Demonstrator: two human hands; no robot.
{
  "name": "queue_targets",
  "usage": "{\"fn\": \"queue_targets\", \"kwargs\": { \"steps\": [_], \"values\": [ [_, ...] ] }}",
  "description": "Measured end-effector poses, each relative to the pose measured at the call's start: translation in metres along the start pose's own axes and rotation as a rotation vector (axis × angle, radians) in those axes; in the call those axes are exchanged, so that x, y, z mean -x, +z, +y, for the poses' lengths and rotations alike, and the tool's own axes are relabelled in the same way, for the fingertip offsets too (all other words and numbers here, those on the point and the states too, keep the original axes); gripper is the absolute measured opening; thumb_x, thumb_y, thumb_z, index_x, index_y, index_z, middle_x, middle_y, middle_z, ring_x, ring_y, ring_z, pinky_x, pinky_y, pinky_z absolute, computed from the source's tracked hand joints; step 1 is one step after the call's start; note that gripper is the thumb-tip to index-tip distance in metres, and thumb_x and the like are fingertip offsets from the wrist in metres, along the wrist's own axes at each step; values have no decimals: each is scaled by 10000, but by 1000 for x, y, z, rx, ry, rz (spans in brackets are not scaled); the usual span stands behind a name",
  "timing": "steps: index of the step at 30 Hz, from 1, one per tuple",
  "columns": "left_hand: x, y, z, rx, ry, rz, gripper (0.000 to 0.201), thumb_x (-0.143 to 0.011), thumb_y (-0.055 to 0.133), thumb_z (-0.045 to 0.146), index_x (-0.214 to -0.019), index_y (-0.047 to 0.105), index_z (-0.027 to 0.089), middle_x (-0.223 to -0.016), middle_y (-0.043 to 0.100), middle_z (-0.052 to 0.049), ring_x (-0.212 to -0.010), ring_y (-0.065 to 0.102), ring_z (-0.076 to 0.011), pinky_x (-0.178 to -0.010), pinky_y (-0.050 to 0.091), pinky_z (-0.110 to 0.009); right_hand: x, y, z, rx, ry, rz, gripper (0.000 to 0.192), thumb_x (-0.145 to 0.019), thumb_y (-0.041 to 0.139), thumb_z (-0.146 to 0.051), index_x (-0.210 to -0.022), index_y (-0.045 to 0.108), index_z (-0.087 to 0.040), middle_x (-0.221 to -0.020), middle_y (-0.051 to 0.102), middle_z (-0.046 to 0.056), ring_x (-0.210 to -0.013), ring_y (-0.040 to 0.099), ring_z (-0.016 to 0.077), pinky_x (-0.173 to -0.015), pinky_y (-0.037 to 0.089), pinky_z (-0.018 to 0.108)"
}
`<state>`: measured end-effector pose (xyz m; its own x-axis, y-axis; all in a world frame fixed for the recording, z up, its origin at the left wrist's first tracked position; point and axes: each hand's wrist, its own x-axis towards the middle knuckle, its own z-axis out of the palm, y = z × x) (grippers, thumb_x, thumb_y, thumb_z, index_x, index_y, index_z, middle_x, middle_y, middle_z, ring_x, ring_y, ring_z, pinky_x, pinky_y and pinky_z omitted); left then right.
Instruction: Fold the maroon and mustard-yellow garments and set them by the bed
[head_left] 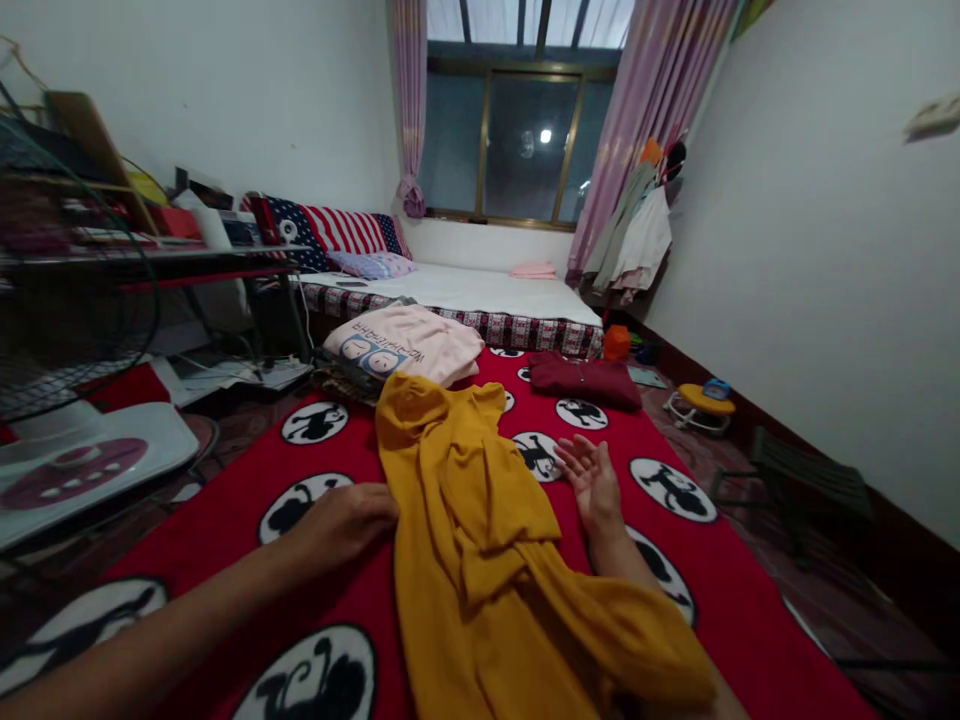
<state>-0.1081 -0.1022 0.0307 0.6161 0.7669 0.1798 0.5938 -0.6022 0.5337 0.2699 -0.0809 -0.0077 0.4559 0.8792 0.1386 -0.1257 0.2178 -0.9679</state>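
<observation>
A mustard-yellow garment (480, 520), a dress or a long top, lies lengthwise on the red blanket (457, 368) with part of it folded over its middle. My left hand (356, 515) is closed at its left edge, the fingertips pinching the cloth. On the other side my right hand (592, 485) rests palm up with its fingers spread, holding nothing. A sleeve-like length of the yellow cloth drapes across my right forearm and hides part of it. The garment's near end runs out of view at the bottom.
Beyond the garment lie a pile of clothes with a pink shirt (420, 340) on top and a folded maroon garment (585, 380). Farther back is a bed (465, 285). A cluttered desk (202, 255) and a blurred fan (71, 280) stand left; a yellow stool (701, 400) and a dark folding stool (810, 475) stand right.
</observation>
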Motion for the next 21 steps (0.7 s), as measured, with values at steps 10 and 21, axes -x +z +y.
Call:
{"fn": "queue_targets", "kwargs": {
  "steps": [10,21],
  "values": [
    [-66,16,-27,-134,-263,490,437,-793,575,423,-1141,640,167,-1126,620,-136,-1068,577,-281,-944,463,-413,28,23,-9,216,-84,-408,502,-714,730,-484,-1125,638,-212,-1085,686,84,-987,651,234,-829,526,352],
    [-73,53,-30,7,-265,614,260,-770,636,435,-860,684,196,-1145,580,-95,-1092,549,-280,-955,442,-423,67,80,-21,677,-294,-633,142,-744,701,-329,-772,696,-190,-787,653,19,-748,596,172,-695,472,272]
  ]
}}
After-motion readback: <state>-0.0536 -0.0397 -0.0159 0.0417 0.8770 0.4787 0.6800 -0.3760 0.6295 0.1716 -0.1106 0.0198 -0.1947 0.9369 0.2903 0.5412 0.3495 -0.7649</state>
